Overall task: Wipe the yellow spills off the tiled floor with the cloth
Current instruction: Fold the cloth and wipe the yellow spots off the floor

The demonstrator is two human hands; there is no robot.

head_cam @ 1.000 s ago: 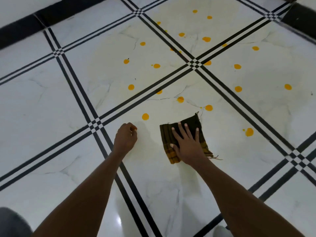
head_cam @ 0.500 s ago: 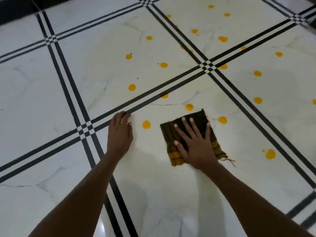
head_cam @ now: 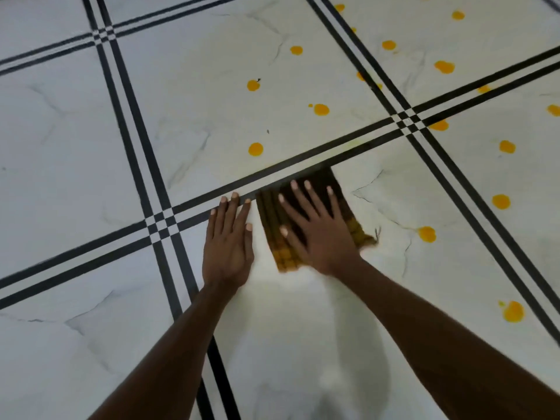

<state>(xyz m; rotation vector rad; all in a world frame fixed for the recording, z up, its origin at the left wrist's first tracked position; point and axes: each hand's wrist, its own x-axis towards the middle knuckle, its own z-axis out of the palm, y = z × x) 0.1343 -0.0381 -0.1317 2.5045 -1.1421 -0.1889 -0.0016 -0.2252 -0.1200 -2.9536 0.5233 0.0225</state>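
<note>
A folded dark brown and yellow checked cloth lies flat on the white marble-look floor, its far edge touching a black tile stripe. My right hand presses on it with straight, spread fingers. My left hand rests flat on the floor just left of the cloth, fingertips at the stripe. Several yellow spills dot the tiles beyond and to the right: the nearest ones are a spill past the stripe, a spill right of the cloth, and a spill farther right.
Black double stripes cross the floor in a grid, meeting at a crossing left of my left hand and another crossing up right. A larger yellow spill sits at the lower right.
My right hand slid the cloth left and forward to the black stripe, over the spots that lay beside it; those are no longer visible. My left hand flattened and stays beside the cloth.
</note>
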